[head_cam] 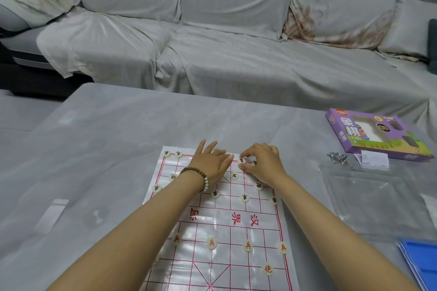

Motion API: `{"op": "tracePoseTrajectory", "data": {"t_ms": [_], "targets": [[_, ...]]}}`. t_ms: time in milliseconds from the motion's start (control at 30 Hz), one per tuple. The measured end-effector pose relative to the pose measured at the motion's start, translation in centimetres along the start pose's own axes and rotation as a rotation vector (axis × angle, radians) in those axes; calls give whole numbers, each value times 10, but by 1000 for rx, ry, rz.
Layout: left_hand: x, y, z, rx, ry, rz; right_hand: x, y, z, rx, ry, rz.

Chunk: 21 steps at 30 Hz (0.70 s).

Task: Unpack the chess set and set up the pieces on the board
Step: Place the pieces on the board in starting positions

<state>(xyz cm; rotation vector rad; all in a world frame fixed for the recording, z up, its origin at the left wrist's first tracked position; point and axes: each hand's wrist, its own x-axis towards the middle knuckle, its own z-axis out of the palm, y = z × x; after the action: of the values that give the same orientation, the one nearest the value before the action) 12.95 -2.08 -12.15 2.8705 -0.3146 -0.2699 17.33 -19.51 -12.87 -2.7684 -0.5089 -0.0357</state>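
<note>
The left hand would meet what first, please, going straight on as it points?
The way looks free: the left hand points past the board over bare table, toward the sofa, probably.

My left hand [210, 163] and my right hand [262, 164] are bare, and so are my left forearm [146, 220] and right forearm [331, 224] for all their visible length, down to the lower edge of the view. On my left wrist I wear a single-strand bracelet of small round beads [197, 176]. Most are dark brown and look like matte wood. A short run of pale, whitish-green beads sits at one side. The beads lie close, each touching the next.
</note>
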Motion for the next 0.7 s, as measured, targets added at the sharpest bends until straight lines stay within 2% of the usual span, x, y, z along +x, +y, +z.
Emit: {"op": "tracePoseTrajectory", "data": {"t_ms": [167,433,700], "targets": [[2,4,4,57,-45,13,-2,6,0,33,-16,16],[-1,3,9,89,-25,21,-2,7,-1,38,20,39],[-4,-8,3,-10,78,8,-4,5,-1,41,7,54]]}}
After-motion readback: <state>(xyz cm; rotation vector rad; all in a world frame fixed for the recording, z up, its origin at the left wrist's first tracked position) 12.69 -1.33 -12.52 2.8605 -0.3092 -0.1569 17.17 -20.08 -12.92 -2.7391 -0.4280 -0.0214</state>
